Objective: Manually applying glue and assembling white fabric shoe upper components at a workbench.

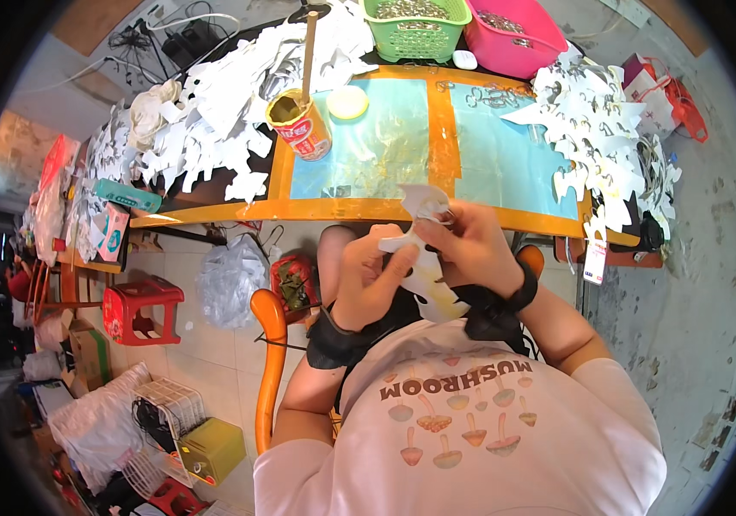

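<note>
A white cut-out piece of sheet material [424, 201] with an irregular outline hangs between my hands, just off the table's near edge. My left hand [363, 282] pinches its middle from the left, thumb on top. From the right, my right hand [481, 248] grips the upper part with thumb and fingers. Something small and shiny shows by the right fingertips, too small to name for certain. The lower end of the piece droops toward my lap and looks yellowish.
On the table [385, 209] stands an open can [306, 138] with a stick in it, beside a round yellow lid [348, 102]. White pieces [213, 129] pile up left and right. Metal rings [497, 96] lie near the green basket [411, 36] and pink basket [506, 58]. A red stool [144, 301] stands left.
</note>
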A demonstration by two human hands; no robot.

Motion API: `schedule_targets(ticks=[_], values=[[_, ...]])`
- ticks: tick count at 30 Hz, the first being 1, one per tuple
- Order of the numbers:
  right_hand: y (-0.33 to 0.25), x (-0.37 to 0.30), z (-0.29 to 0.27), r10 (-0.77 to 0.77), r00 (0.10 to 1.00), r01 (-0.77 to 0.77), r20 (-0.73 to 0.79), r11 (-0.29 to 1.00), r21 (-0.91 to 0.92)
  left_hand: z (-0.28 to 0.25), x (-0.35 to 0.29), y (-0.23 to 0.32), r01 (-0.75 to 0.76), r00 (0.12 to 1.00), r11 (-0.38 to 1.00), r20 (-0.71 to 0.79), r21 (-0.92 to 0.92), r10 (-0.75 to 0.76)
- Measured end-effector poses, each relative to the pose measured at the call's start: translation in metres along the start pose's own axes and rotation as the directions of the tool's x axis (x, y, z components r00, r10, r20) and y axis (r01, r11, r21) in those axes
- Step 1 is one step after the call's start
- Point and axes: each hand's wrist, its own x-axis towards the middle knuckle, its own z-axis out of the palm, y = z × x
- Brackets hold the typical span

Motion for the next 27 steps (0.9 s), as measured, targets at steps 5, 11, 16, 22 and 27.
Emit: schedule_targets(ticks=[5, 11, 16, 22, 27], values=[[0.015, 0.016, -0.037, 0.166, 0.96, -0.213, 0.224, 0.956, 0.203, 0.001, -0.001, -0.014, -0.033, 0.991, 0.993, -0.135, -0.11, 0.018], [0.013, 0.012, -0.02, -0.138, 0.971, 0.149, 0.197, 0.988, -0.043, 0.011, 0.004, -0.022, -0.132, 0.974, 0.991, -0.189, -0.035, 0.123], [0.001, 0.006, -0.016, -0.041, 0.972, 0.06, 0.231, 0.995, -0.076, 0.013, 0.001, -0.019, -0.101, 0.978, 0.978, -0.199, -0.181, 0.064], [-0.003, 0.002, -0.015, 0.017, 0.95, -0.045, 0.311, 0.995, 0.084, 0.01, -0.001, -0.026, -0.254, 0.938, 0.967, -0.235, 0.029, 0.253], [0.004, 0.001, -0.017, -0.045, 0.928, 0.005, 0.369, 0.994, 0.108, 0.001, -0.001, -0.017, 0.045, 0.981, 0.998, -0.188, -0.046, -0.053]])
